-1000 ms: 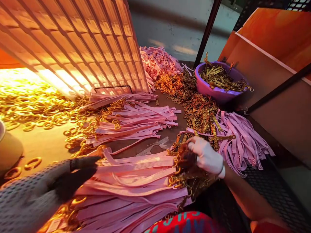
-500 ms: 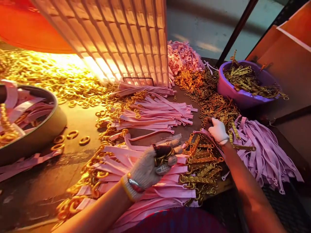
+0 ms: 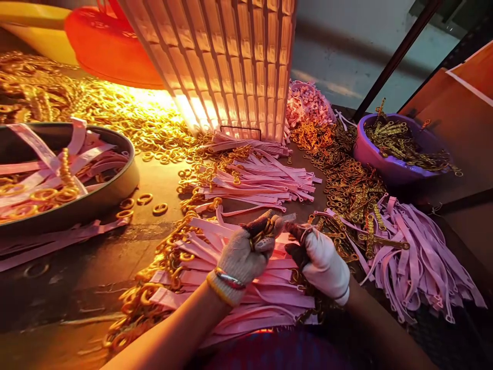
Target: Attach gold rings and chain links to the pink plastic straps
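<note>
My left hand, in a knit glove with dark fingertips, is closed around several small gold metal links. Close beside it, my right hand wears a white glove with dark fingertips. Its thumb and fingers are pinched together; whatever lies between them is too small to make out. Under both hands spreads a layer of pink straps, many joined to gold rings on their left ends. Gold braided pieces lie behind and partly beneath my right hand.
A dark round pan of straps and rings stands at left. A purple bucket of gold pieces is at back right, near a hanging bundle of pink straps. A ribbed panel rises behind, beside a heap of gold rings.
My right hand has come back from the pile of gold pieces on the right to beside my left hand. My left fingers have closed more around the links. The view has shifted left.
</note>
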`<action>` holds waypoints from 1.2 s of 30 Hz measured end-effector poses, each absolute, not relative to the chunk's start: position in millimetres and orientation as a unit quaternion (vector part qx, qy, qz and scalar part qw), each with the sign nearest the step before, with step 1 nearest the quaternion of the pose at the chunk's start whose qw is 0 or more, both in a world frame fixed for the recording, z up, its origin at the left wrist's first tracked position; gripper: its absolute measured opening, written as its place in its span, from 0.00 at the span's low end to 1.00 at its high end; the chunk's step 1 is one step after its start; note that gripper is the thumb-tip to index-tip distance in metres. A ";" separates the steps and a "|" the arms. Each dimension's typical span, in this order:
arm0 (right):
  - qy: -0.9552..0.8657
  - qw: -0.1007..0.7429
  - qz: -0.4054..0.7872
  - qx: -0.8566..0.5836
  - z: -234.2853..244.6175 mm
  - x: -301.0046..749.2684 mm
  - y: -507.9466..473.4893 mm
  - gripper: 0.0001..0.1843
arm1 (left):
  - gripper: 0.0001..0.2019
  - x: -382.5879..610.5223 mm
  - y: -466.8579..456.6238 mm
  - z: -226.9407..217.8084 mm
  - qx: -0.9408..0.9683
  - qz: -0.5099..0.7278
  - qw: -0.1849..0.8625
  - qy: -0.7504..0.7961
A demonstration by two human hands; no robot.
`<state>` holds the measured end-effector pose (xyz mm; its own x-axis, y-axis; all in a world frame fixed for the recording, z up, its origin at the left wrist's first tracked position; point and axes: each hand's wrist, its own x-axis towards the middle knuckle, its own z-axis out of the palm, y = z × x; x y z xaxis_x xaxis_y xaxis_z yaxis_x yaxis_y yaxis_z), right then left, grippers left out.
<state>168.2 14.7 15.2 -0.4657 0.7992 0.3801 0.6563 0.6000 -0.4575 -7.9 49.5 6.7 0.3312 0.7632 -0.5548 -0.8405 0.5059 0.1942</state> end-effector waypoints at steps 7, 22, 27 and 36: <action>-0.903 0.165 0.031 -0.394 18.1 151.9 18.0 0.20 | 0.08 -0.4 39.2 1.4 -0.023 0.471 0.842 0.263; -0.876 0.197 0.132 -0.420 21.2 151.2 20.2 0.25 | 0.09 2.3 38.0 -3.2 0.021 0.486 0.829 0.277; -0.870 0.183 0.173 -0.425 21.4 155.7 21.4 0.24 | 0.08 0.8 35.8 3.0 0.042 0.473 0.832 0.288; -0.667 0.349 0.528 -0.393 34.5 146.4 31.1 0.14 | 0.21 -5.7 35.0 -1.3 0.086 0.489 0.816 0.295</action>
<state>146.4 31.1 34.5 -0.4474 0.8930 0.0496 0.1554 0.1323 -0.9789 -5.7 35.0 -1.3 0.3469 0.8495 -0.3976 -0.7483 0.5062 0.4287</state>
